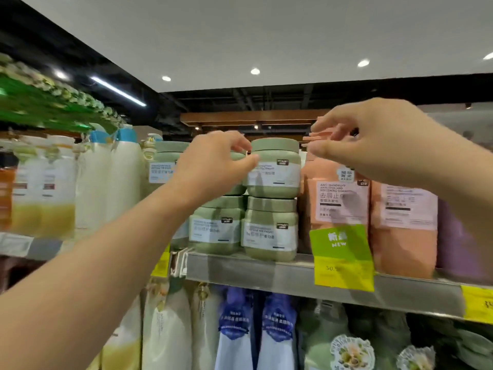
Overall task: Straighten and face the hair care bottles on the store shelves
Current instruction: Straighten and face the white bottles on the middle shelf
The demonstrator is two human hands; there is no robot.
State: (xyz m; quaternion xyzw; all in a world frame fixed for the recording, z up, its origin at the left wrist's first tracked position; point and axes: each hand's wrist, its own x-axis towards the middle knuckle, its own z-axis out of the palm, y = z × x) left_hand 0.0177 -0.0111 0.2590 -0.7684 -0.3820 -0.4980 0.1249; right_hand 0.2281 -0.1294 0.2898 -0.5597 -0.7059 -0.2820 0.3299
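Upper green jar (273,170) stacked on a lower green jar (270,228) at the front of the metal shelf (266,271), white label facing out and near square to the aisle. Beside it on the right, a coral pump bottle (334,198) with its label forward, its flat pump head (320,136) turned out toward the jars. Facing step in hand, by the look of it: jar being nudged true on one side, pump head being turned on the other. Left hand (213,164) raised from below, forearm slanting up from the lower left, thumb and forefinger closing at the jar's left edge just under the lid; grip pinched, though whether on the jar or just off it cannot be told (motion blur hides the contact). Right hand (373,142) coming in from the upper right, wrist bent down, fingertips (324,128) pinched on the pump head. Next move, as a judgement: small twist of the pump head to line up with the label, jar steadied so the stack does not shift. More bottles left, right and on the shelf below, still to check.
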